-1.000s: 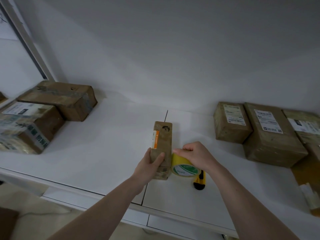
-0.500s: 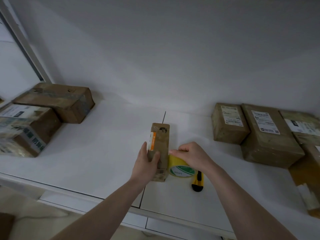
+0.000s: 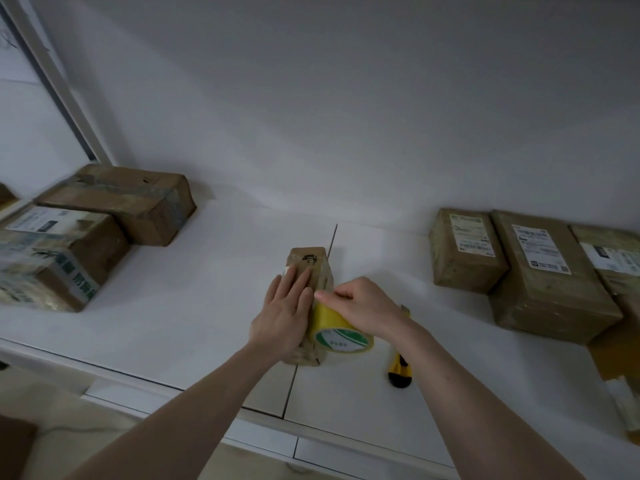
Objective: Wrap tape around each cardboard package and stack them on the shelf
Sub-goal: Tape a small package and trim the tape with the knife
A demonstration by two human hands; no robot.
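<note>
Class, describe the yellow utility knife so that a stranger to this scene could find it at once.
Start at the white table and find the right hand on the yellow tape roll. The utility knife lies just right of the roll, partly under the wrist: slim, yellow and black, the only tool among boxes.

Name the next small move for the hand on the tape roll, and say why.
Probably draw the tape roll on around the package: the right hand holds it against the package's side, while the left hand presses flat on top.
</note>
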